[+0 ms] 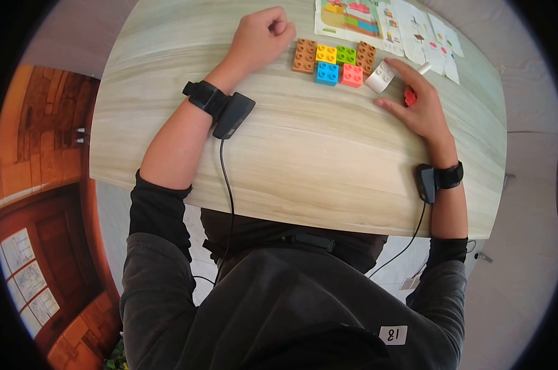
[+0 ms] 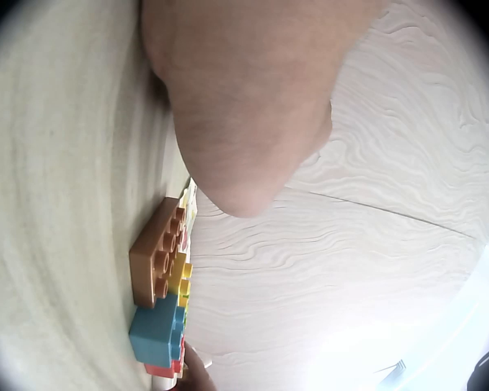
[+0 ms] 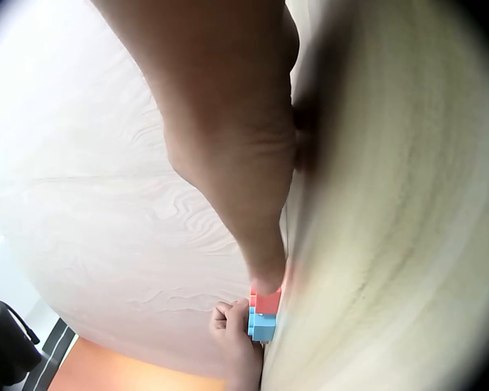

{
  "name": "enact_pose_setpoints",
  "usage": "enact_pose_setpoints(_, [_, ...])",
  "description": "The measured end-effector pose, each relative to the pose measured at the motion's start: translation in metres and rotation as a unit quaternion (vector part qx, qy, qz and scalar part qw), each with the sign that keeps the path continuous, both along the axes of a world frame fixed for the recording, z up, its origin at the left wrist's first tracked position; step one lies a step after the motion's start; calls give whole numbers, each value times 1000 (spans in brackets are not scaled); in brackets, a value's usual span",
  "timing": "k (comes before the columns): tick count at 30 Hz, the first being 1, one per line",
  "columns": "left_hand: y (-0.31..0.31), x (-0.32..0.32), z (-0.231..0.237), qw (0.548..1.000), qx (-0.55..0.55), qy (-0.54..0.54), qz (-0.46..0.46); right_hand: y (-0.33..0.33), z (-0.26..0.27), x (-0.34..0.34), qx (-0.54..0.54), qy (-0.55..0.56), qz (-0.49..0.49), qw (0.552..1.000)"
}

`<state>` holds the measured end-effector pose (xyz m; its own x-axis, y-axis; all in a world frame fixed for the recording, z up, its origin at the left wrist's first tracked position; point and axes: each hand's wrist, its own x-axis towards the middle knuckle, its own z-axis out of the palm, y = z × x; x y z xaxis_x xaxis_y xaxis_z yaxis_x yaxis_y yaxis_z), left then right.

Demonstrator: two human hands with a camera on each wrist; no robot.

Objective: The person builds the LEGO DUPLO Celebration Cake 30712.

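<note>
My left hand point(image 1: 262, 38) rests on the table left of the bricks, its fingers curled into a fist with nothing visible in it. At the right end of the bricks, my right hand point(image 1: 419, 102) has thumb and forefinger spread on either side of a white brick point(image 1: 380, 77). The forefinger is right at its upper edge; the thumb lies just below it. Under the palm a red piece point(image 1: 410, 97) partly shows. Left of the white brick sit a pink brick point(image 1: 352, 75) and a blue brick point(image 1: 327, 73), with yellow point(image 1: 326, 54) and green point(image 1: 346, 55) bricks behind them.
Two brown bricks, one at the left point(image 1: 305, 55) and one at the right point(image 1: 366, 57), flank the yellow and green ones. Printed picture sheets point(image 1: 390, 31) lie at the back. A white rod-like piece point(image 1: 424, 68) is beyond my right hand. Cables run from both wrist cameras.
</note>
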<state>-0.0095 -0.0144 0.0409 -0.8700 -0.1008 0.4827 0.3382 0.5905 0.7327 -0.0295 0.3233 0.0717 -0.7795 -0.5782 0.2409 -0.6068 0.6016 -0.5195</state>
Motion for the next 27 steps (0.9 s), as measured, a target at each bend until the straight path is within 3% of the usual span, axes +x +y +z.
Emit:
enact_pose_setpoints(2, [0, 0, -1, 1000, -1, 2, 2, 1, -6, -4, 1, 50, 48, 998])
enact_pose_setpoints(5, [3, 2, 5, 999, -32, -29, 14, 0, -4, -2, 3, 44, 38, 998])
enact_pose_setpoints(7, [14, 7, 11, 991, -60, 115, -27, 0, -7, -4, -1, 65, 45, 997])
enact_pose_setpoints(8, [23, 9, 14, 991, -61, 116, -29, 0, -7, -4, -4, 86, 52, 995])
enact_pose_setpoints(10, [44, 8, 22, 959, -110, 239, -102, -3, -1, -1, -3, 66, 39, 997])
enact_pose_setpoints(14, [78, 12, 28, 944, -194, 235, -127, -4, -1, 0, -15, 64, 39, 997])
enact_pose_setpoints(16, [86, 13, 22, 950, -244, 114, -160, -4, -6, -3, -17, 94, 47, 994])
enact_pose_setpoints(19, [90, 11, 15, 940, -276, 74, -184, -5, -3, 1, -22, 98, 45, 994])
enact_pose_setpoints(27, [89, 8, 5, 941, -284, 88, -161, -12, 1, 4, -21, 69, 45, 996])
